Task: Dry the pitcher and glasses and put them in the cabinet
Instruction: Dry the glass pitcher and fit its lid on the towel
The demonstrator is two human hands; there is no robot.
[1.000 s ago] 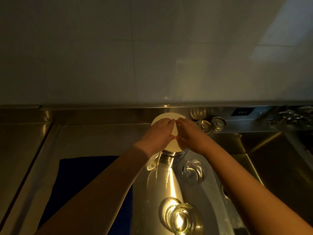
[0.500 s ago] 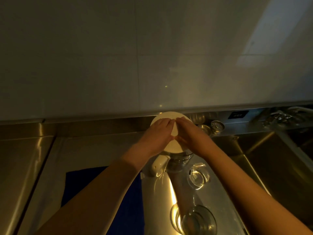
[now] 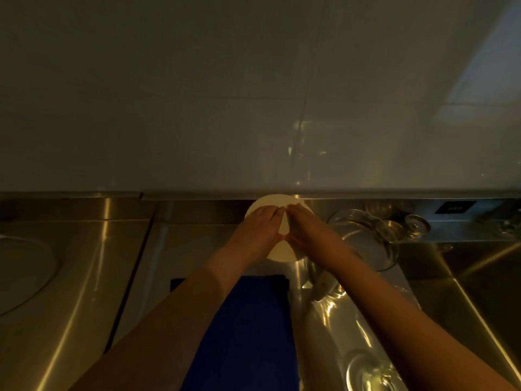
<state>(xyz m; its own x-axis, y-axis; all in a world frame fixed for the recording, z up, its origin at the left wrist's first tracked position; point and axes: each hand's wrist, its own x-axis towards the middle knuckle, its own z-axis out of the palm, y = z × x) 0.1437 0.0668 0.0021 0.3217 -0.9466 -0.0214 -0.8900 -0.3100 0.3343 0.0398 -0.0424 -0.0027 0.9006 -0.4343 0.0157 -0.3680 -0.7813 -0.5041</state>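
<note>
Head view: your left hand and right hand lie side by side, fingers flat, on the round white lid, nothing curled round it. Whether the pitcher sits under that lid, can't tell. Blue cloth lies just beneath your left forearm on the steel counter. One glass sits right of your right hand, another glass at the bottom edge. Pale wall behind, dim light.
</note>
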